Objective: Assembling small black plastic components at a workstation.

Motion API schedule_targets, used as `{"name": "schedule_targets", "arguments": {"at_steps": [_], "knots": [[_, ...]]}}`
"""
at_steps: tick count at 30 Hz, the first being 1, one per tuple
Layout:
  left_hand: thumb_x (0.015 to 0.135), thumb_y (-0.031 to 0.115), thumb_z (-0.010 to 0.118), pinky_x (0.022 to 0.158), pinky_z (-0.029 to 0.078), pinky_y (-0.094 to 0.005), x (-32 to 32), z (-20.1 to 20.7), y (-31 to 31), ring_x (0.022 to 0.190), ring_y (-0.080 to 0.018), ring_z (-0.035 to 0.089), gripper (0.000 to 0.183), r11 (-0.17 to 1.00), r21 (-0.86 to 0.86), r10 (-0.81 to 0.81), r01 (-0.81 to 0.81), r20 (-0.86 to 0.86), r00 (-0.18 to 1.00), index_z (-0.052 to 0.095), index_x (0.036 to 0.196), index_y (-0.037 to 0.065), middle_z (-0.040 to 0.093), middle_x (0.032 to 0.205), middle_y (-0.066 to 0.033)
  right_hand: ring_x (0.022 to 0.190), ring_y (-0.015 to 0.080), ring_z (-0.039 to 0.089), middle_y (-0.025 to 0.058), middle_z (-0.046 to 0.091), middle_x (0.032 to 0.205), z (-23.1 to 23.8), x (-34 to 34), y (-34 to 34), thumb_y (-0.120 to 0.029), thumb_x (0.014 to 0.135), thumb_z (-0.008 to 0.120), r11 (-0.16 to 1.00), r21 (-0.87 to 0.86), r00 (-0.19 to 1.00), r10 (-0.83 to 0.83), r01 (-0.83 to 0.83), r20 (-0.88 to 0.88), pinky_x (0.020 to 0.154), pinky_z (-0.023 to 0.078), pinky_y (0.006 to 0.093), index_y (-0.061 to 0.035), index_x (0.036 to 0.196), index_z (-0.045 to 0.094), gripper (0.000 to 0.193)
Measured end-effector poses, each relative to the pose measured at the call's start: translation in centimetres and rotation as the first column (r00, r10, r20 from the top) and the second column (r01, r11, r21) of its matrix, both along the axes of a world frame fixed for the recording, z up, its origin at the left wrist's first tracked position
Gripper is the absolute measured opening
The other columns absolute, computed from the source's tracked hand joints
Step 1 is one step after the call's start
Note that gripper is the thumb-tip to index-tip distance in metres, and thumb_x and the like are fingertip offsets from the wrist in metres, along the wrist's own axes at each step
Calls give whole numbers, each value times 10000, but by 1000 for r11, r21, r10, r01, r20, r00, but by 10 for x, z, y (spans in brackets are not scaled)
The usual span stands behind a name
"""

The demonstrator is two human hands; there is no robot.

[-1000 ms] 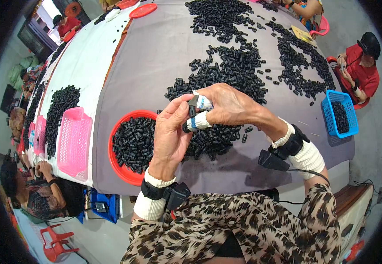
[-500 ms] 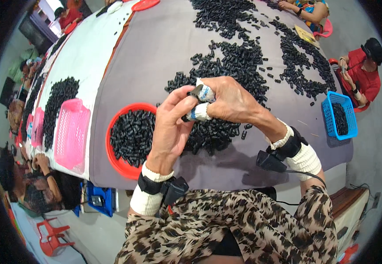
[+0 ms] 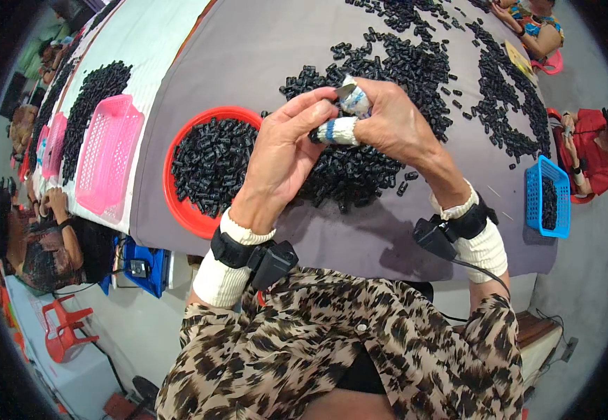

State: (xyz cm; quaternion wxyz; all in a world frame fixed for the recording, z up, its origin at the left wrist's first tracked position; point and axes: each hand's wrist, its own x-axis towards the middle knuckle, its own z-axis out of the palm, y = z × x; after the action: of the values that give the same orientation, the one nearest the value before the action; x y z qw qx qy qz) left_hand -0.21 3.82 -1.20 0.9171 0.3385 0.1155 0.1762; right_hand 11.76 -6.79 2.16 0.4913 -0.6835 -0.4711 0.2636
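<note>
My left hand (image 3: 279, 154) is closed in a pinch on a small black cylindrical piece (image 3: 314, 135), mostly hidden by the fingers. Against it works my right hand (image 3: 403, 124), its thumb and a finger wrapped in white and blue cloth. A short dark blade (image 3: 346, 91) sticks out from the right fingers, close to the left fingertips; its handle does not show. Both hands meet above a big pile of black pieces (image 3: 349, 175) on the grey cloth. Left of my left hand stands a round red basin (image 3: 171, 192) full of the same pieces.
Pink baskets (image 3: 111, 154) stand on the white cloth at the left, beside another black pile (image 3: 101, 91). A blue basket (image 3: 559, 203) holds pieces at the right table edge. Co-workers sit around the table, one in red (image 3: 594, 143) at the right.
The view has shifted, so the table and baskets sit higher in it. Both hands stay together at the piece, with the blade now showing more clearly.
</note>
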Motion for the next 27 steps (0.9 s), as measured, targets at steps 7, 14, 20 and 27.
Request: {"name": "schedule_targets", "arguments": {"at_steps": [7, 14, 20, 27], "knots": [[867, 121, 553, 762, 446, -282, -7, -9, 3, 833, -130, 556, 251, 999, 6, 42, -42, -20, 999, 561, 1075, -19, 601, 901, -61, 570, 89, 475, 13, 560, 628, -2, -1, -2, -215, 682, 706, 999, -52, 1000, -4, 4, 1, 536, 411, 268, -12, 768, 582, 253], [878, 138, 540, 645, 460, -247, -22, -12, 19, 727, -111, 560, 236, 995, -48, 91, -90, 18, 996, 560, 1051, -21, 611, 871, -81, 567, 92, 459, 13, 543, 622, -3, 4, -10, -219, 713, 684, 997, -78, 999, -27, 30, 35, 532, 393, 264, -8, 794, 580, 248], [862, 141, 575, 727, 430, -209, -74, -28, 63, 880, -85, 560, 249, 582, 773, 618, -253, -218, 755, 597, 1069, 5, 615, 1010, -56, 537, 75, 401, -30, 481, 580, -8, 20, -27, -195, 735, 650, 991, -104, 996, -88, 88, -3, 501, 344, 260, -31, 689, 536, 205], [776, 94, 645, 649, 435, -210, -33, -44, 24, 700, -70, 539, 153, 455, 883, 409, 111, -318, 855, 647, 903, 8, 630, 776, -27, 527, 102, 414, -8, 486, 570, -22, 33, -41, -170, 745, 570, 978, -150, 989, -138, 145, 54, 497, 338, 287, -26, 709, 536, 153]]}}
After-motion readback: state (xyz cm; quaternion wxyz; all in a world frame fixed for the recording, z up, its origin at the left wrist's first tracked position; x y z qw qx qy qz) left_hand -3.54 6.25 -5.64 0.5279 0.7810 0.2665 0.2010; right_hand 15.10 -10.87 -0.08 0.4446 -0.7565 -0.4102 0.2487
